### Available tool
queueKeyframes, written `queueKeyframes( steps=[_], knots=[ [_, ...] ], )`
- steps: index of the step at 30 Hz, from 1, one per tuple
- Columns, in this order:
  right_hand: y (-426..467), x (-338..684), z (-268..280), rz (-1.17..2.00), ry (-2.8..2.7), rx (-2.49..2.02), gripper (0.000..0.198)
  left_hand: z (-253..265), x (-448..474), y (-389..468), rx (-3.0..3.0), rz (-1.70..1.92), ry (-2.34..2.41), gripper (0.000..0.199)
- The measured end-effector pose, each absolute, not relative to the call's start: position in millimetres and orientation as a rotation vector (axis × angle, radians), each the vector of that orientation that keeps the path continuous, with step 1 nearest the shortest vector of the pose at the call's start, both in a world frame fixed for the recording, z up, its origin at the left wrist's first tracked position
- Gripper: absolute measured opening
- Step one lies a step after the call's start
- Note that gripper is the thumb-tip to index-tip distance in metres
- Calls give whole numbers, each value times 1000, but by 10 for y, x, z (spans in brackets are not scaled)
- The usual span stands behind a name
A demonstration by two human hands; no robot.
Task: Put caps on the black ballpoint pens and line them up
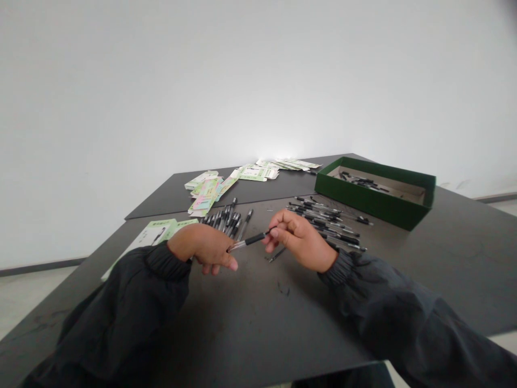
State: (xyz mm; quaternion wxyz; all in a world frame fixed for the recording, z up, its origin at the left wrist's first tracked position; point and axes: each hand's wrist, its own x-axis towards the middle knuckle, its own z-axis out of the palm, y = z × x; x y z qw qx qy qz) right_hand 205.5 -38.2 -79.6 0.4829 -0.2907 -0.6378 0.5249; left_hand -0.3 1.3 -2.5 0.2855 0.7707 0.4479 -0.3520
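Observation:
A clear-barrelled pen with a black grip is held between my two hands above the dark table. My left hand is closed round its clear barrel end. My right hand pinches the tip end, where a small dark piece shows at the fingertips; I cannot tell if it is a cap. Just behind my left hand lies a bunch of capped pens. Past my right hand is a loose pile of pens. One thin dark pen part lies below the right fingers.
A green box with several pens inside stands at the back right. Flattened pen cartons are spread along the back of the table. Green-and-white packs lie behind my left forearm. Black scraps lie in front. A wall rises behind.

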Motion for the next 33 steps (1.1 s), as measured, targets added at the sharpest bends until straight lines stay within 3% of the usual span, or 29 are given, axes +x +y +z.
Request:
queueKeyframes(
  steps=[6,10,15,18,26,30,33],
  knots=[
    [-344,2059,-739,1425,-1169,-722,9,4,24,-14,2071,-966,1212,34],
    [-386,2043,-744,1352,-1381,-851,6,7,41,-29,2074,-996,1217,32],
    [-452,1975,-745,911,-1915,-977,40,-17,50,-38,2052,-988,1197,32],
    [-458,1927,-754,849,-2016,-1032,52,-23,59,-50,2059,-991,1188,35],
    [-569,1939,-721,672,-2000,-967,11,3,66,-53,2057,-952,1222,31],
    [-573,1936,-719,730,-2004,-1037,20,1,75,-60,2055,-978,1195,37],
    [-533,1922,-741,712,-2048,-1086,39,-7,77,-58,2025,-992,1181,41]
  ],
)
